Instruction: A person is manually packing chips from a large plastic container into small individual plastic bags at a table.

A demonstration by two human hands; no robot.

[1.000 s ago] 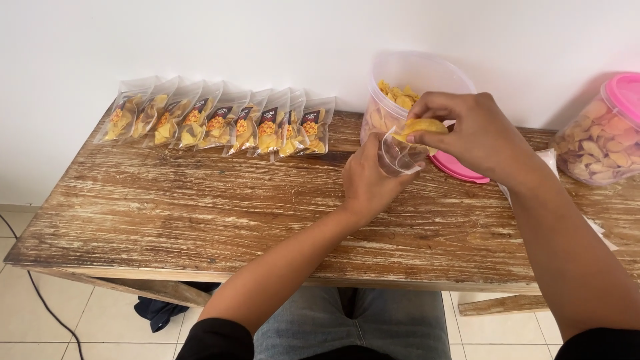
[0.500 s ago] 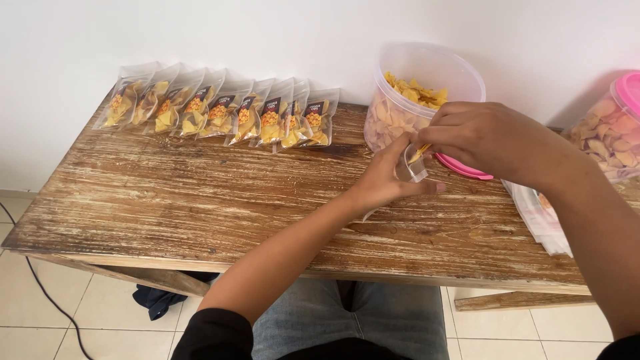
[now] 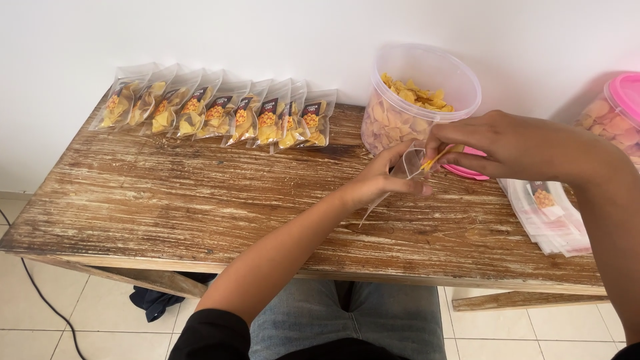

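The small clear pouch (image 3: pixel 400 179) hangs over the middle of the wooden table (image 3: pixel 200 193), held up off the boards just in front of the open clear tub of yellow chips (image 3: pixel 417 100). To the far left, a row of filled chip packets (image 3: pixel 220 113) lies along the back edge against the white wall, and the wide stretch of tabletop between that row and the near edge lies bare, giving open room on that side. The left hand (image 3: pixel 380 180) pinches the pouch near its mouth, fingers closed on the film. The right hand (image 3: pixel 507 143) comes in from the right, its fingers closed around a yellow chip (image 3: pixel 437 158) at the pouch's opening. Behind it a pink lid (image 3: pixel 470 171) lies flat beside the tub. Further right, a stack of empty pouches (image 3: pixel 550 217) sits near the front edge, and a pink-lidded jar (image 3: pixel 617 117) stands at the frame's right border.
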